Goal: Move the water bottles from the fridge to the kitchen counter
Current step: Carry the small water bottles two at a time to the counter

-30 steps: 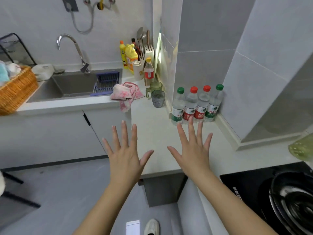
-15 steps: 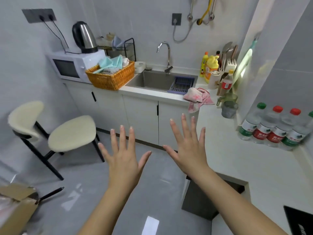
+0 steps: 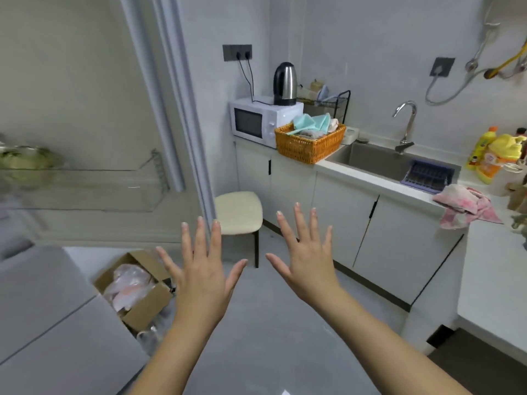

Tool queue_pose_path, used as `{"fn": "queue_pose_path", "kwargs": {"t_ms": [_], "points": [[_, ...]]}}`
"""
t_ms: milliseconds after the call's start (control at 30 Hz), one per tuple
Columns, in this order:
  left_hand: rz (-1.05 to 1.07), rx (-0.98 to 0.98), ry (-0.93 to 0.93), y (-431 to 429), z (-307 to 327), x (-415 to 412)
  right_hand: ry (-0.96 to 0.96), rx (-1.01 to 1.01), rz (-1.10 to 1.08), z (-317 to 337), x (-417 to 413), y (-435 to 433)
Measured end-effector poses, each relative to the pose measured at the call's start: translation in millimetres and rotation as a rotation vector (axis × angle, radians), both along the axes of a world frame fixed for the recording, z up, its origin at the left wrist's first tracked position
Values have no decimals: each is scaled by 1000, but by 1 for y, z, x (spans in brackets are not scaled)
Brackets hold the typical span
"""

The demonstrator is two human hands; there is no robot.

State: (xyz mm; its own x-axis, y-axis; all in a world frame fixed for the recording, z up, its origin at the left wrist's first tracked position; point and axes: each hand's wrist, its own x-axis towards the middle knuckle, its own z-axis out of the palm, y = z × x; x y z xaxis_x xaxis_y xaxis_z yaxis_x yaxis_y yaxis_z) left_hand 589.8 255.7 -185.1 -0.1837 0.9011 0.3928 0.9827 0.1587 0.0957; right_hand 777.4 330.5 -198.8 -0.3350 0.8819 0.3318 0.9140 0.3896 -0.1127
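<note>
My left hand (image 3: 203, 269) and my right hand (image 3: 306, 252) are held out in front of me over the grey floor, fingers spread wide, holding nothing. The open fridge door (image 3: 85, 109) fills the left of the view, with a clear door shelf (image 3: 85, 189) that carries something green at its left end. No water bottle is in view. The white kitchen counter (image 3: 493, 266) runs along the right edge.
A cream stool (image 3: 238, 209) stands by the cabinets ahead. An open cardboard box (image 3: 134, 286) with plastic bags sits on the floor at lower left. Microwave (image 3: 256, 121), kettle (image 3: 285, 84), wicker basket (image 3: 309, 141), sink (image 3: 390, 161) and a pink cloth (image 3: 462, 206) line the back counter.
My view has swung left, from the counter with the row of bottles to the sink wall and now the open fridge door. Both hands stay spread and empty.
</note>
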Motion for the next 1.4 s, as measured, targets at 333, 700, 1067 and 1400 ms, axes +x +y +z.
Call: {"fn": "queue_pose_path", "kwargs": {"t_ms": [333, 700, 1067, 1400], "points": [[213, 47, 16, -67, 9, -188, -6, 28, 274, 15, -204, -42], [522, -19, -40, -126, -8, -314, -31, 23, 590, -3, -365, -48], [844, 20, -14, -153, -6, -455, -100, 30, 949, -8, -572, -33], [988, 56, 18, -146, 16, -567, 12, 49, 1011, 20, -716, -28]]}}
